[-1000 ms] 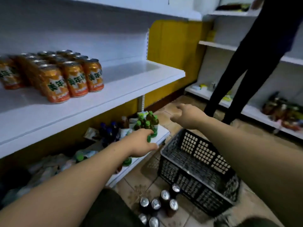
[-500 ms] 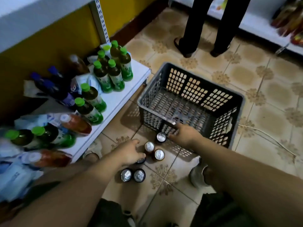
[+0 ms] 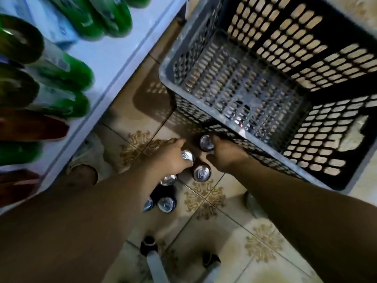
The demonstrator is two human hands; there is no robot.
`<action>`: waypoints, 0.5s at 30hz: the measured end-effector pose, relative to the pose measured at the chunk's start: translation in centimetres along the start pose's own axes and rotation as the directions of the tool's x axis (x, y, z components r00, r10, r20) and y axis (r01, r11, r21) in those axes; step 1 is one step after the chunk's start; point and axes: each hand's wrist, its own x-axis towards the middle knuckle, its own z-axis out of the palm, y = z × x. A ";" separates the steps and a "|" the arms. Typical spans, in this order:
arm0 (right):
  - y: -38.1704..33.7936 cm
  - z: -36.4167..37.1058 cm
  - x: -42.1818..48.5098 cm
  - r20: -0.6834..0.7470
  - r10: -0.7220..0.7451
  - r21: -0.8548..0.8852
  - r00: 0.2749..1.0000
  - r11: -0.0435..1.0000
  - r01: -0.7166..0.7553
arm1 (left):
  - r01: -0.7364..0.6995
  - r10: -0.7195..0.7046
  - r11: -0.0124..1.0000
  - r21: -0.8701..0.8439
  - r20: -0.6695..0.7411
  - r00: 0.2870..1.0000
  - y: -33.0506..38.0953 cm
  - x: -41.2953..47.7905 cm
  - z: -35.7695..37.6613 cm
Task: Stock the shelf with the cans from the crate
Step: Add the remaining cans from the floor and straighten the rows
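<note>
Several silver-topped cans stand upright on the tiled floor beside the near wall of the grey plastic crate [image 3: 167,77], whose inside holds nothing. My left hand [image 3: 172,160] curls around one can [image 3: 187,156] in the middle of the group. My right hand [image 3: 225,155] wraps its fingers and thumb around the can [image 3: 206,142] closest to the crate. Between and below the hands stand another can [image 3: 201,173], a can [image 3: 168,179] half under my left wrist, and a pair of cans [image 3: 166,204] nearer to me.
The white bottom shelf [image 3: 114,56] runs along the left, loaded with blurred green bottles [image 3: 67,72] and a reddish bottle [image 3: 30,127]. My knee [image 3: 81,176] sits by the shelf edge. My shoes [image 3: 149,244] rest on patterned tiles below.
The view has dropped closer to the floor. Both hands have closed in on the cans: the left moved onto a middle can, the right onto the can by the crate.
</note>
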 end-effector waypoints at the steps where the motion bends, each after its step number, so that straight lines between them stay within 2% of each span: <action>1: -0.1 0.2 0.8 0.028 -0.023 -0.006 0.999 1.000 0.023 | -0.004 0.004 1.000 0.010 0.004 1.000 0.1 1.0 0.3; 5: -0.3 1.0 3.5 0.106 -0.073 0.036 0.992 0.997 0.069 | 0.016 -0.015 1.000 -0.012 0.049 0.999 -0.5 3.6 1.5; 7: -0.4 1.4 4.2 0.089 -0.067 0.022 0.994 0.998 0.065 | 0.043 -0.038 0.997 -0.064 0.066 0.997 -0.9 4.0 1.8; 11: -0.9 1.7 2.9 -0.023 -0.023 0.071 0.999 0.997 0.025 | 0.048 -0.037 0.991 -0.127 0.089 0.995 -0.8 2.8 1.4; 15: -1.9 0.3 -1.9 -0.187 0.011 0.044 0.982 0.999 -0.003 | -0.006 0.013 0.988 -0.154 0.043 0.999 0.0 -0.7 -0.5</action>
